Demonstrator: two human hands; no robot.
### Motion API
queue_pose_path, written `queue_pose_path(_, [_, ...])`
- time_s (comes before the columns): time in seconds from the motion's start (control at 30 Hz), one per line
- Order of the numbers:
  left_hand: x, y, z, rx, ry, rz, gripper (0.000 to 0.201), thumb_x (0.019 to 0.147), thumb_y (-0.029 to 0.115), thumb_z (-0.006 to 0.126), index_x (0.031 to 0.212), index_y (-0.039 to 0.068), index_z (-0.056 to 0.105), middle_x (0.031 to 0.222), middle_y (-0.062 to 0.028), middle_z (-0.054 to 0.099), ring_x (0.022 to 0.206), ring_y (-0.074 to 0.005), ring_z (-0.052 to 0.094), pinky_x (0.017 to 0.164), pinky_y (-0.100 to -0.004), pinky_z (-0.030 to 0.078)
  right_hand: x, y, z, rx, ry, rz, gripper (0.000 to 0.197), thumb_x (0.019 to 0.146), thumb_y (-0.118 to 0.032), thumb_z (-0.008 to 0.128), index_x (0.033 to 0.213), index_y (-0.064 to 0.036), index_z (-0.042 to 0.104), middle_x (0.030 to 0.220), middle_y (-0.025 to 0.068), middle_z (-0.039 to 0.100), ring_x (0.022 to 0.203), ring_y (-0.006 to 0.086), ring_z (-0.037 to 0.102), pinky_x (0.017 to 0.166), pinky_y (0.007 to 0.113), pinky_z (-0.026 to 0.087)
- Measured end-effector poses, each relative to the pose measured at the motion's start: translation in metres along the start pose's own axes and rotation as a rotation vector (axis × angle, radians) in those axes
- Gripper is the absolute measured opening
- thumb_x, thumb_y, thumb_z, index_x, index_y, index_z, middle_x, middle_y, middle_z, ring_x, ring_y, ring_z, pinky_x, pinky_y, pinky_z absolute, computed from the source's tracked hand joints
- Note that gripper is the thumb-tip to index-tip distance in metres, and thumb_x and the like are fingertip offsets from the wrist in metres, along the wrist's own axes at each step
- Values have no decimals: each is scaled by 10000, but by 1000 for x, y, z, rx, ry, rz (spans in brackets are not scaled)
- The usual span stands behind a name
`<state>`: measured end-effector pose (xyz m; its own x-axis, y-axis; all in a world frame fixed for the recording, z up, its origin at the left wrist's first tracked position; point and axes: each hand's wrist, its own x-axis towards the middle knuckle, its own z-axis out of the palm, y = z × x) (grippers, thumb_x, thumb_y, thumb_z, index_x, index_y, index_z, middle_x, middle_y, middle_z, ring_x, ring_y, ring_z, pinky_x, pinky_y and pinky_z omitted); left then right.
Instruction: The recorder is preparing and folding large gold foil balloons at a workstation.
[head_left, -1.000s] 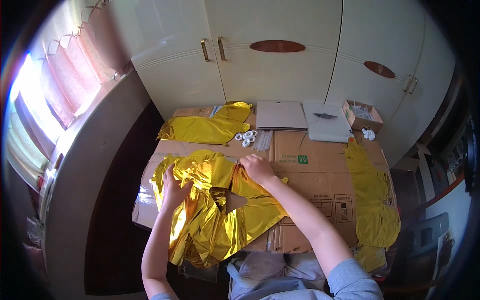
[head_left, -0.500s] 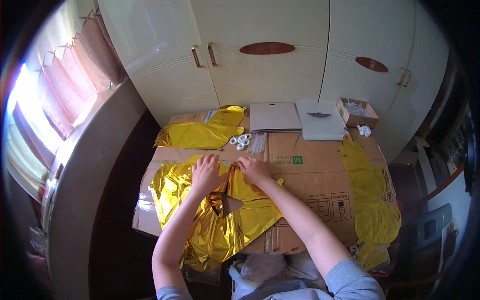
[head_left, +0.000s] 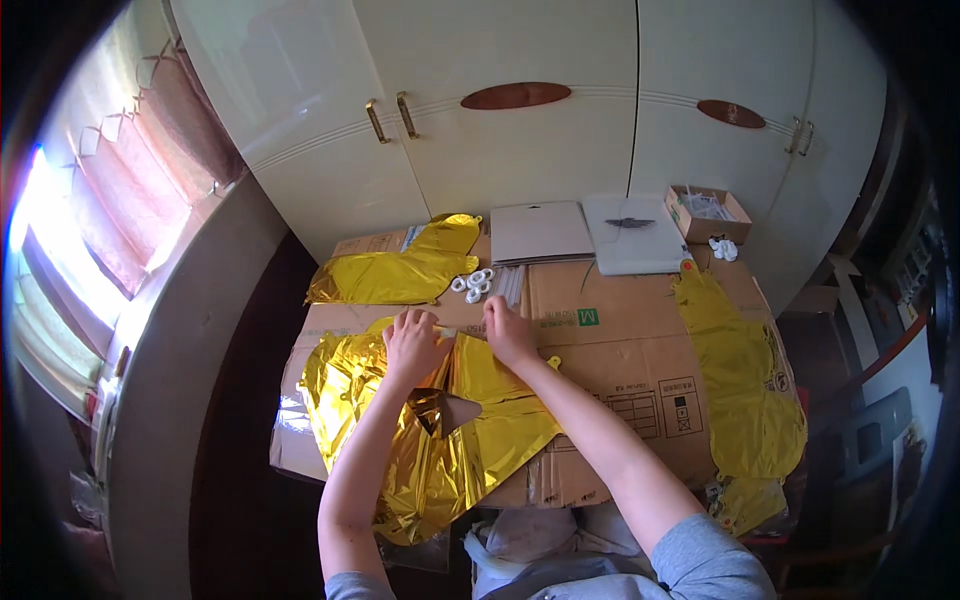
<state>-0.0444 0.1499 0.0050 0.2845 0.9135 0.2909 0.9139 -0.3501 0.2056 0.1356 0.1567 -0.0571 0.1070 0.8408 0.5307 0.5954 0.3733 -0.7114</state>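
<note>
A large flat foil balloon, shiny gold and creased, lies spread before me with a pointed opening at its middle. My left hand rests on its far part, fingers bent and gripping the foil near the far edge. A small pale patch shows beside its thumb. My right hand is off to the right of it, just past the foil's far edge, with its fingers closed. Whatever they may hold is hidden. Close beyond it lie several clear tubes and a cluster of white rings.
Cardboard covers the table. More flat gold foil pieces lie at the far left and along the right. At the back are a grey folder, a pale flat case and an open box of clear parts, before cream cabinets.
My right hand has let go of the foil and moved right and away from my left hand, toward the clear tubes. My left hand stays on the foil. The whole view has shifted slightly.
</note>
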Motion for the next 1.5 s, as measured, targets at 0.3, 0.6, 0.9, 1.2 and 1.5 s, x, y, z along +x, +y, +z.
queue_pose_path(0.3, [6,0,-5,99,-186,57,464,661,442,703,958,88,665,1317,-104,451,1260,-297,342,960,-520,284,4,-27,-19,-71,-64,-311,69,831,-132,542,832,-65,524,769,118,613,686,320,597,628,422,473])
queue_pose_path(0.6, [12,6,-17,66,-175,20,288,703,300,631,878,72,650,965,-90,625,1027,-252,521,871,-458,314,-30,-31,-19,-96,-373,-311,93,785,-85,547,845,-13,543,893,149,589,889,334,574,763,432,466])
queue_pose_path(0.9, [0,3,-51,14,-120,2,354,714,330,642,954,70,648,851,-158,661,854,-297,619,893,-391,303,-33,-30,-17,-185,-439,-256,122,770,-23,502,890,-17,523,933,146,587,937,327,565,785,428,458])
queue_pose_path(1.2, [-37,4,-74,-104,-260,-209,471,701,379,710,1007,31,626,870,-179,655,811,-318,632,740,-430,484,-37,-14,-4,-225,-338,-350,181,785,-29,491,963,-9,513,1057,159,603,1107,305,530,952,378,420])
queue_pose_path(1.5, [-100,32,-99,-745,-539,-168,523,928,421,491,1206,-21,503,1058,-128,605,984,-150,562,842,-290,461,-22,-32,-10,44,-314,-63,165,848,-178,514,863,-14,535,978,133,626,916,311,585,741,402,480])
